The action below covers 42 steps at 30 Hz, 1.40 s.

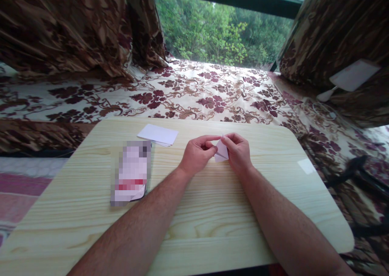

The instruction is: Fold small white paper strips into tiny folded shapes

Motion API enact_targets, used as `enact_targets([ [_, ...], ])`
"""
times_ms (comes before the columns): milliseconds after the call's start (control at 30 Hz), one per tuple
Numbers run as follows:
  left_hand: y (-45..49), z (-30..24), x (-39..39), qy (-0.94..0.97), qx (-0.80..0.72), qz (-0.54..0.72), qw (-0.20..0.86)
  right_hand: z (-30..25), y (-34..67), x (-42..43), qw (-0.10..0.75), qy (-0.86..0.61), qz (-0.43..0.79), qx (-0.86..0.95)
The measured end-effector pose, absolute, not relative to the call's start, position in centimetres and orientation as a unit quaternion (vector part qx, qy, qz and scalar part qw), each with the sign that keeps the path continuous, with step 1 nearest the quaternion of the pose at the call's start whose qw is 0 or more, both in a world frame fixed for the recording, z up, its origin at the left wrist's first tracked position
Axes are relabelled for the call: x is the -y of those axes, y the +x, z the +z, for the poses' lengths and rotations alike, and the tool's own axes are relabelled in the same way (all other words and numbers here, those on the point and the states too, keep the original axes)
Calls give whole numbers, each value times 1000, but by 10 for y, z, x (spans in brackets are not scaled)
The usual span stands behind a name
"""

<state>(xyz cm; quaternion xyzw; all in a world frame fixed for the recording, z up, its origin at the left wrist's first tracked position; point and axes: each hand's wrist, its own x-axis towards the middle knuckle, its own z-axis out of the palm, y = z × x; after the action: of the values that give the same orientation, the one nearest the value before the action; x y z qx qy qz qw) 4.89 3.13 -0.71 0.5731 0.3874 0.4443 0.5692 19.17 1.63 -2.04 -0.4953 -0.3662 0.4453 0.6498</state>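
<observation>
A small folded piece of white paper (222,151) is held between both hands above the far middle of the wooden table (197,235). My left hand (197,152) pinches its left side between thumb and fingers. On the other side, my right hand (238,148) grips the paper near its pointed top with the thumb in front. A slanting fold or edge crosses the paper's lower part. Part of the paper is hidden behind the fingers. To the left lies a small stack of white paper sheets (158,134).
A pixelated, phone-like flat object (132,168) lies on the table left of my left forearm. Behind the table spreads a floral cloth (209,94) below a window. A white lamp (354,75) stands at the right by the curtain (322,29). Dark bars (361,175) are beside the table's right edge.
</observation>
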Motion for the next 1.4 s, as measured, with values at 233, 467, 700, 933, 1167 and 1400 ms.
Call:
enact_targets([
  [233,48,-7,-32,584,-379,430,575,-21,191,-17,665,-489,433,363],
  [467,48,-10,-33,594,-369,421,577,-19,191,-17,659,-495,436,361],
  [700,47,-10,-34,609,-374,418,560,-20,192,-17,658,-498,429,367],
  [933,47,-11,-35,627,-381,406,545,-21,192,-18,662,-502,423,361],
  [1167,48,-12,-34,642,-397,387,529,-20,193,-18,672,-514,376,377],
  [1400,46,-14,-35,641,-399,385,531,-20,193,-18,659,-513,388,390],
])
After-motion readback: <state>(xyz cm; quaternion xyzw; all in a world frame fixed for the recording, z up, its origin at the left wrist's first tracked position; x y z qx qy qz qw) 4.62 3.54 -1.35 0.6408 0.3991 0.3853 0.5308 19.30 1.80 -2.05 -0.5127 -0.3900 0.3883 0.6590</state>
